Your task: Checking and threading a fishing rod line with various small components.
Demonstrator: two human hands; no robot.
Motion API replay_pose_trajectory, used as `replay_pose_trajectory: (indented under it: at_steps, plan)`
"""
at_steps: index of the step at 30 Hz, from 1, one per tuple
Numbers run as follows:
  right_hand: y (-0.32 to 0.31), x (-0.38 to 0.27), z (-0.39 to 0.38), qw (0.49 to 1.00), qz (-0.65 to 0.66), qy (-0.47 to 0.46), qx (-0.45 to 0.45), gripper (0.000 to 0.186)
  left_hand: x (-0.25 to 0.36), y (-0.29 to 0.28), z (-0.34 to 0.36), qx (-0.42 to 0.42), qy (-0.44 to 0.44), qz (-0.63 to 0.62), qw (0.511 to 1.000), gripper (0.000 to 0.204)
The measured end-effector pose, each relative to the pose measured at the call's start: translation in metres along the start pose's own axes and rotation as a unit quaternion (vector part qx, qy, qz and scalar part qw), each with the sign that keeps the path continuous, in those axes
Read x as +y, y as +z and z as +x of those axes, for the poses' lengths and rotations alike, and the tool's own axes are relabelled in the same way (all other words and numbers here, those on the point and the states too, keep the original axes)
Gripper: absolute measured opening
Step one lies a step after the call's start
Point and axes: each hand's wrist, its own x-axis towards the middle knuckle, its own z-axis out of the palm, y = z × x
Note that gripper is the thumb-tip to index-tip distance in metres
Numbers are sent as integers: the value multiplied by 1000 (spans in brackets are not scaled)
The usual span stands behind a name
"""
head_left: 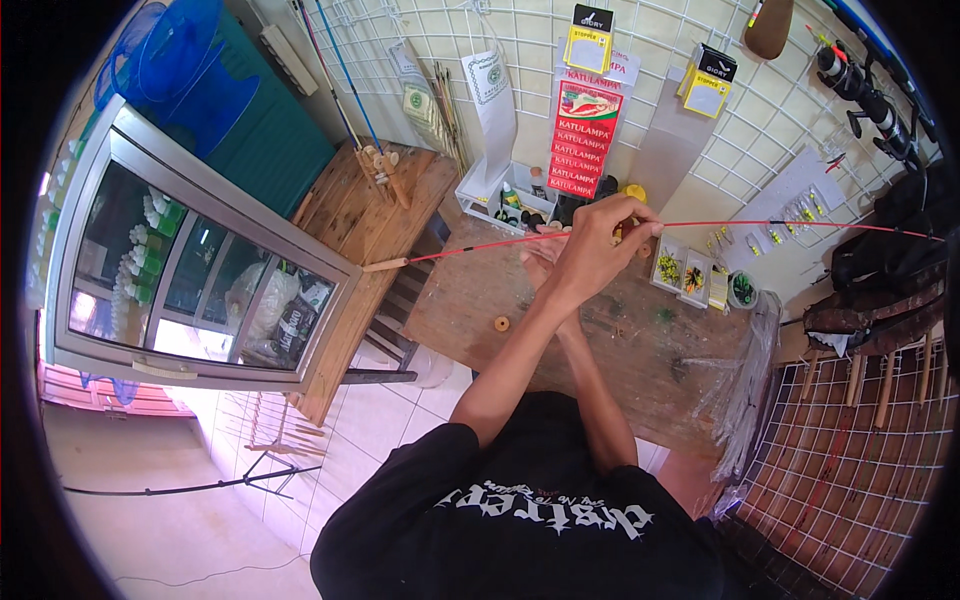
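Observation:
A thin red fishing rod (480,243) with a light wooden handle (385,265) stretches across the view above the workbench. My forearms cross. My left hand (605,245) is over on the right side, its thumb and fingers pinched closed on the rod. Lower and to the left, my right hand (541,262) is partly covered by my left wrist. Its visible fingers are apart, close beside the rod; whether they touch it is not plain. A small round wooden ring (502,324) lies on the wooden workbench (460,310).
Left stands a glass-fronted cabinet (200,270) on a wooden table (425,190). Small trays (680,275) of bits and a clear tub (742,290) line the bench's right back. A white wire grid (660,30) holds hanging packets. Clear plastic wrap (745,390) drapes the right edge.

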Motion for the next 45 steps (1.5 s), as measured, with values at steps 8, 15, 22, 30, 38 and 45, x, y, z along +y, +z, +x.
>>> replay_pose_trajectory:
  at_steps: [8,15,22,30,38,45]
  plan:
    - [40,20,4,991,4,72,-111,59,-3,0,0,5,14,-5,1000,10]
    - [54,18,5,971,-30,165,-171,32,-4,-2,-2,-5,-4,-5,1000,11]
    - [5,86,-47,976,-67,42,-201,23,0,-5,3,-3,8,-4,1000,11]
    - [-61,91,-60,943,-227,172,-173,18,1,-10,5,-1,-3,1,1000,12]
    - [-97,60,-42,981,-168,78,-56,35,-6,-5,7,2,-4,-11,1000,9]
    - [-131,-100,29,949,-73,-36,304,24,5,-4,6,7,-6,-2,1000,8]
